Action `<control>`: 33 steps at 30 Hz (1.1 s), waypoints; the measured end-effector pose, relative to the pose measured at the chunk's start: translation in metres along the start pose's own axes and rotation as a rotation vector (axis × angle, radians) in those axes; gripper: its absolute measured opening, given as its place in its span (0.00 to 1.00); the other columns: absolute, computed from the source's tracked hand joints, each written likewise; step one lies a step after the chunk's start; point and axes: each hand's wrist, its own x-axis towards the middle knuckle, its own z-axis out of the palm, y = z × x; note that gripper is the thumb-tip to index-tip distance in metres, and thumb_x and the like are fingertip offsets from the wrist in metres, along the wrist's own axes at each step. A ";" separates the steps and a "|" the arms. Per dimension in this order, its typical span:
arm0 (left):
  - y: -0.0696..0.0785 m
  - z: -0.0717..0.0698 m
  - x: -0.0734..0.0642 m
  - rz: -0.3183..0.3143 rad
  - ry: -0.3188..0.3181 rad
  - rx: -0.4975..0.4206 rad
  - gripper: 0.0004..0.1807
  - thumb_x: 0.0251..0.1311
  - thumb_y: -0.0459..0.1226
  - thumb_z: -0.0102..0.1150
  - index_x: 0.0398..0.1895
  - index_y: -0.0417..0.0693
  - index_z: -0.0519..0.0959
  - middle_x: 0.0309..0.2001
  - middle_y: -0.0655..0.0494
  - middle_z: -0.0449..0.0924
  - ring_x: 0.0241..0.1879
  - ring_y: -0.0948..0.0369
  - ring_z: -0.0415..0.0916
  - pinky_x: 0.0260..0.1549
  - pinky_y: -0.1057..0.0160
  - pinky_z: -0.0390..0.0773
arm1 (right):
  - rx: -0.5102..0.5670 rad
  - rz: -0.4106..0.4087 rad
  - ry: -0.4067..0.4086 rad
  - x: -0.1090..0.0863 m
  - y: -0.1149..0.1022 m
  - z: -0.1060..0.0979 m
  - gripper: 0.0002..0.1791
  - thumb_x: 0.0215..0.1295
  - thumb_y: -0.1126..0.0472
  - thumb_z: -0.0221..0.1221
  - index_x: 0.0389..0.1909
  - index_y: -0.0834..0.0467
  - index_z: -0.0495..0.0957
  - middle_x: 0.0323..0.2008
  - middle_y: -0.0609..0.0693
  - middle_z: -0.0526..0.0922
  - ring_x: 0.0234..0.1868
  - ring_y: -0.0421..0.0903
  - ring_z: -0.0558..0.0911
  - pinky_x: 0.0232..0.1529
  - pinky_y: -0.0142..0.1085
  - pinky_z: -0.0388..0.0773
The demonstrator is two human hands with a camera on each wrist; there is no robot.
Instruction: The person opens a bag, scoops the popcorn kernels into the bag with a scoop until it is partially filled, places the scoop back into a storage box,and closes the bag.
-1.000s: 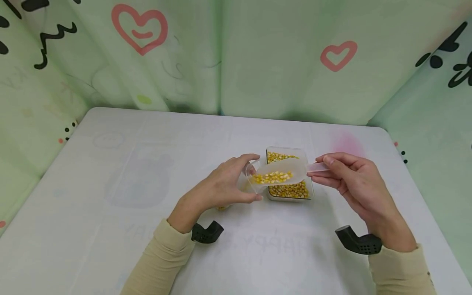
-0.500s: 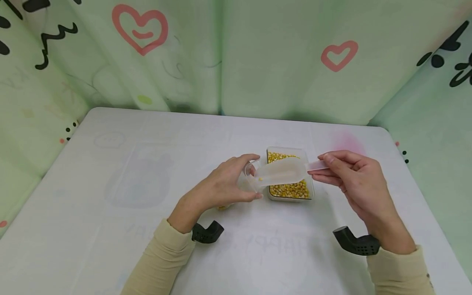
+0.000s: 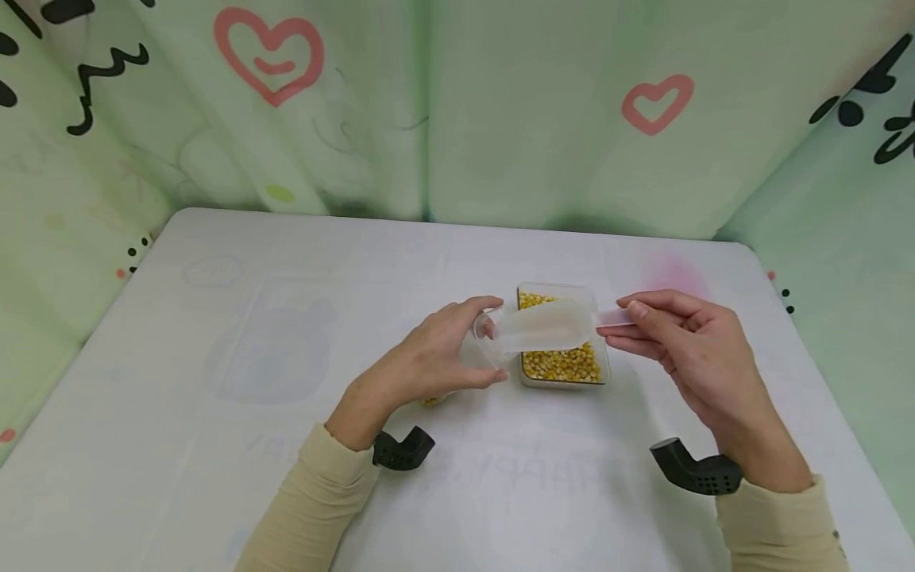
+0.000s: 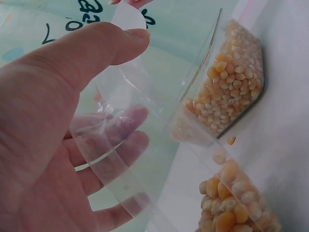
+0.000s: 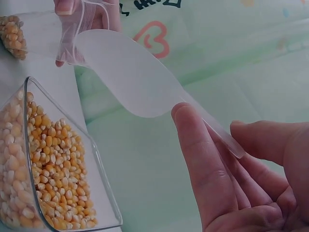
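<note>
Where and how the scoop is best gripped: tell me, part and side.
Take the scoop by its handle, from the person's right, thumb against fingers. The slim handle points right, while the wide bowl points left, its tip at the mouth of the clear bag. The right hand pinches the handle there, so this grip seems best.

Head view high, forward and down — wrist views close, sideways-tilted — corn box point(image 5: 95, 179) in all three.
</note>
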 end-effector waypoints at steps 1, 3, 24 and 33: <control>0.000 0.000 0.000 -0.001 0.000 -0.001 0.45 0.52 0.50 0.72 0.72 0.54 0.62 0.46 0.67 0.77 0.51 0.63 0.71 0.58 0.57 0.71 | 0.000 0.001 0.005 0.000 0.000 0.000 0.09 0.69 0.70 0.57 0.46 0.69 0.80 0.38 0.58 0.89 0.38 0.54 0.90 0.45 0.41 0.82; 0.000 0.000 0.000 0.000 -0.001 -0.004 0.44 0.52 0.50 0.71 0.72 0.54 0.62 0.46 0.66 0.78 0.51 0.63 0.71 0.58 0.57 0.71 | -0.003 0.009 0.019 0.000 -0.001 -0.001 0.09 0.69 0.68 0.57 0.46 0.69 0.80 0.37 0.57 0.89 0.38 0.53 0.90 0.45 0.41 0.82; -0.001 -0.002 0.001 -0.001 -0.004 -0.012 0.44 0.52 0.49 0.71 0.72 0.52 0.62 0.49 0.61 0.81 0.53 0.61 0.72 0.59 0.56 0.71 | 0.139 -0.045 0.155 -0.005 -0.005 -0.028 0.12 0.66 0.72 0.58 0.48 0.73 0.79 0.42 0.57 0.86 0.39 0.53 0.90 0.42 0.41 0.82; -0.001 -0.002 0.000 0.015 -0.006 -0.004 0.45 0.52 0.49 0.72 0.72 0.51 0.62 0.49 0.60 0.81 0.52 0.61 0.72 0.58 0.56 0.71 | 0.017 0.007 0.212 -0.008 -0.004 -0.033 0.14 0.65 0.66 0.62 0.49 0.69 0.80 0.43 0.55 0.86 0.39 0.51 0.90 0.41 0.39 0.83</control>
